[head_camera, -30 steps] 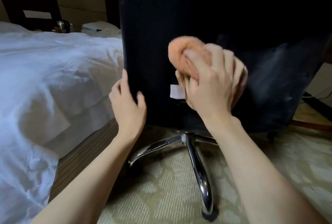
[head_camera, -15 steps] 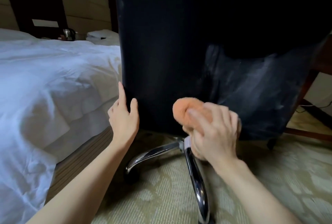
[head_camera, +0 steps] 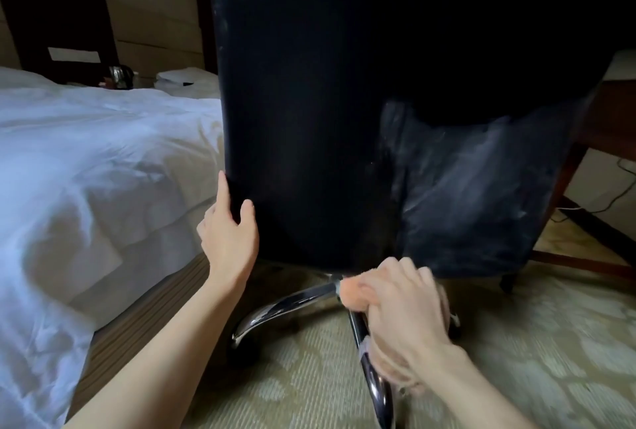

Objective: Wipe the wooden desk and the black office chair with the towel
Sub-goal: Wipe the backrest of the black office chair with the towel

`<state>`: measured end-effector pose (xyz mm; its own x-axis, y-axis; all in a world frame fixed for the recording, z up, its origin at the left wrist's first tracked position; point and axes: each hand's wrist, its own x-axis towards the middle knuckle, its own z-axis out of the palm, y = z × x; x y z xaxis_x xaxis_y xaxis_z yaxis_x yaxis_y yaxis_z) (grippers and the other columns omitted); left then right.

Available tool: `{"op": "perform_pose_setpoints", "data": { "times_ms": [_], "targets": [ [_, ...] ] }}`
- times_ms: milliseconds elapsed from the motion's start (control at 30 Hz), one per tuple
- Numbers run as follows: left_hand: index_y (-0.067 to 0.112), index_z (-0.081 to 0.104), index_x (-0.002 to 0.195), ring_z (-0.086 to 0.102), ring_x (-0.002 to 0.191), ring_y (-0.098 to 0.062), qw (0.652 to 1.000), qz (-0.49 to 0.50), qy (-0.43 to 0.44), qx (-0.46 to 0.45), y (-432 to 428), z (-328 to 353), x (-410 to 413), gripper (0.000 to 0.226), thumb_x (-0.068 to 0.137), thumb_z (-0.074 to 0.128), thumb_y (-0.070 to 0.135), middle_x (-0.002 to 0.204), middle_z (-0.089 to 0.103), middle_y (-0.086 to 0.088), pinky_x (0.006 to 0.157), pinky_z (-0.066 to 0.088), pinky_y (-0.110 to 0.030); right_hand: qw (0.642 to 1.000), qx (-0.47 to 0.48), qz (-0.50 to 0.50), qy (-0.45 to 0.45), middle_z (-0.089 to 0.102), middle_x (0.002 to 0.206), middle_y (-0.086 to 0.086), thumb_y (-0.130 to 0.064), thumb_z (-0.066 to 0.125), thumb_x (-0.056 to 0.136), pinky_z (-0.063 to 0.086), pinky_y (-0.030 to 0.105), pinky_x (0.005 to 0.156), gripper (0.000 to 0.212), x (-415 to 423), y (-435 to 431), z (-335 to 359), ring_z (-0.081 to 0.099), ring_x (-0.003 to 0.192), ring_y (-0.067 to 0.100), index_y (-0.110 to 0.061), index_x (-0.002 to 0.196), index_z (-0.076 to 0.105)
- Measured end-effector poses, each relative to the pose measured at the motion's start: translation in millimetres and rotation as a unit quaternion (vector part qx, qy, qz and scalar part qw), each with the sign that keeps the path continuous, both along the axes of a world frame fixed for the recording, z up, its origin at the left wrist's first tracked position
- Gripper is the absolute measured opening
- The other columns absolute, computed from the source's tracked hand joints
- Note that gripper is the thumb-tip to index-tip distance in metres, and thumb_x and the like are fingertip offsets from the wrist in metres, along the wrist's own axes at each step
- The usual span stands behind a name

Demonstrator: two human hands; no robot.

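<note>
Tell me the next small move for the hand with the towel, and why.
Probably slide the towel down the near chrome leg toward its outer end. The right hand grips the towel bunched at the hub where the legs meet, just below the black office chair, and that leg lies right under it. The left hand holds the chair back's lower edge, which should steady it.

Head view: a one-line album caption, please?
Left hand grips the black office chair; right hand wipes its chrome leg with a towel.

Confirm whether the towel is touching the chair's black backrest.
No, the right hand holds the towel down on the chrome base leg, below the black backrest.
</note>
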<state>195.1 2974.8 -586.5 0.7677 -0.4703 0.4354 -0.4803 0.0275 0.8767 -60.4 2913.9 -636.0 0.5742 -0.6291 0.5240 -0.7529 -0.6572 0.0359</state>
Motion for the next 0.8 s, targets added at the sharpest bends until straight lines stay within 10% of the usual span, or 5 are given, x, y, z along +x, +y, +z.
{"op": "perform_pose_setpoints", "data": {
  "times_ms": [67, 200, 400, 633, 800],
  "targets": [
    [0.039, 0.030, 0.159, 0.042, 0.140, -0.032, 0.999, 0.029, -0.014, -0.018, 0, 5, -6, 0.062, 0.099, 0.045, 0.042, 0.147, 0.055, -0.006, 0.118, 0.034, -0.052, 0.998, -0.023, 0.026, -0.050, 0.055, 0.104, -0.017, -0.026, 0.041, 0.082, 0.038, 0.033, 0.085, 0.037, -6, -3, 29, 0.049, 0.095, 0.014, -0.042, 0.098, 0.070],
    [0.018, 0.062, 0.122, 0.052, 0.116, -0.021, 0.981, 0.091, -0.080, -0.152, 10, 32, -31, 0.025, 0.101, 0.053, 0.030, 0.119, 0.062, 0.000, 0.104, 0.043, -0.047, 0.960, -0.105, 0.083, -0.247, 0.062, 0.108, -0.005, -0.018, 0.061, 0.072, 0.040, 0.035, 0.081, 0.039, 9, 9, 84, 0.054, 0.097, 0.020, -0.032, 0.106, 0.075],
    [0.017, 0.055, 0.073, 0.057, 0.067, -0.019, 0.977, -0.106, -0.040, -0.181, 8, 59, -66, 0.027, 0.096, 0.041, 0.015, 0.070, 0.061, -0.001, 0.064, 0.045, -0.035, 0.906, -0.201, 0.062, -0.367, 0.059, 0.120, 0.002, -0.020, 0.059, 0.074, 0.041, 0.042, 0.089, 0.047, 20, 24, 178, 0.054, 0.110, 0.026, -0.028, 0.118, 0.072],
    [0.025, 0.068, 0.080, 0.063, 0.081, -0.006, 0.987, -0.149, -0.004, -0.064, -13, 54, -77, 0.024, 0.101, 0.055, 0.022, 0.082, 0.069, 0.013, 0.075, 0.048, -0.032, 0.902, -0.265, -0.047, -0.337, 0.052, 0.138, 0.004, -0.021, 0.047, 0.079, 0.037, 0.050, 0.104, 0.059, 29, 5, 267, 0.046, 0.129, 0.029, -0.035, 0.135, 0.060],
    [0.031, 0.071, 0.092, 0.066, 0.087, -0.009, 0.980, -0.168, 0.063, -0.082, -14, 50, -75, 0.018, 0.102, 0.056, 0.026, 0.087, 0.071, 0.016, 0.088, 0.053, -0.037, 0.942, -0.182, -0.061, -0.277, 0.052, 0.138, 0.007, -0.042, 0.030, 0.084, 0.041, 0.054, 0.096, 0.063, 26, -10, 191, 0.049, 0.119, 0.033, -0.035, 0.140, 0.058]
  ]
}}
